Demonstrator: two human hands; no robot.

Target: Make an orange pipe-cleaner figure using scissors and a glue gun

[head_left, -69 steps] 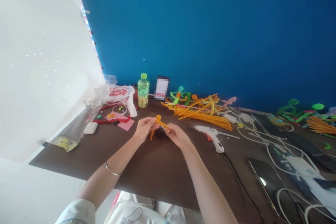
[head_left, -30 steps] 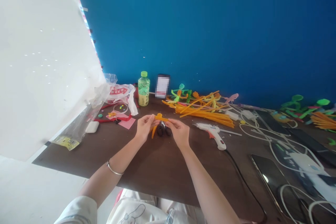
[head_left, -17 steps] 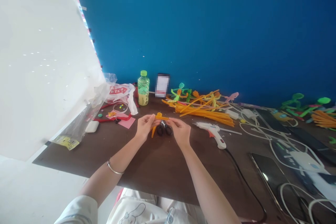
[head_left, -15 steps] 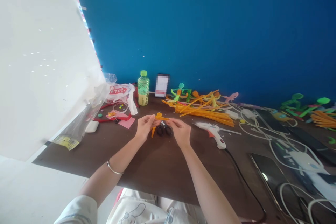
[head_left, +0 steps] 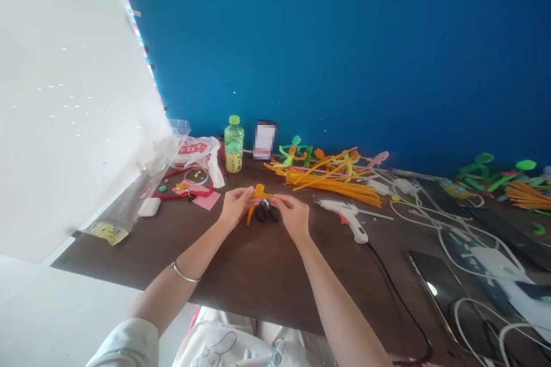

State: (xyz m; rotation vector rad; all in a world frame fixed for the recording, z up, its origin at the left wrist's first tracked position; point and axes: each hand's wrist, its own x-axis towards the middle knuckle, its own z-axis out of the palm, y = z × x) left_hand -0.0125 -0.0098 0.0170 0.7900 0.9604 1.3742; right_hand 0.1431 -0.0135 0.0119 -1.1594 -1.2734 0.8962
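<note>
Pipe cleaner (head_left: 263, 196), orange and slender, is spanning the gap between the fingertips of the two hands, over the bare middle of a dark table (head_left: 241, 264). A small rounded loop of the same orange is standing up just beside the left fingertips, and loose orange ends (head_left: 250, 215) are hanging below them; whether these belong to the same length is too small to tell.

The left hand (head_left: 235, 207) is pinching the left part of the piece, its thumb and forefinger closed on it. The right hand (head_left: 294, 217) is gripping the opposite end between thumb and fingers, these drawn together; the exact contact is hard to make out.

Black-handled scissors (head_left: 266, 205) are lying below and between the two sets of fingertips. Beyond the right fingers, a bundle of orange stems (head_left: 340, 188) is lying before several coloured figures (head_left: 293, 153). To the right of these fingers, a white glue gun (head_left: 349, 215) is resting on its side, its dark cord (head_left: 394, 287) trailing nearer the body.

To the left of the left fingers, pink paper (head_left: 208, 200) and a white case (head_left: 150, 207) are lying. Beyond the same fingers, a green-capped bottle (head_left: 234, 146) is standing upright, and a phone (head_left: 264, 140) is leaning against the blue wall (head_left: 327, 51).
</note>
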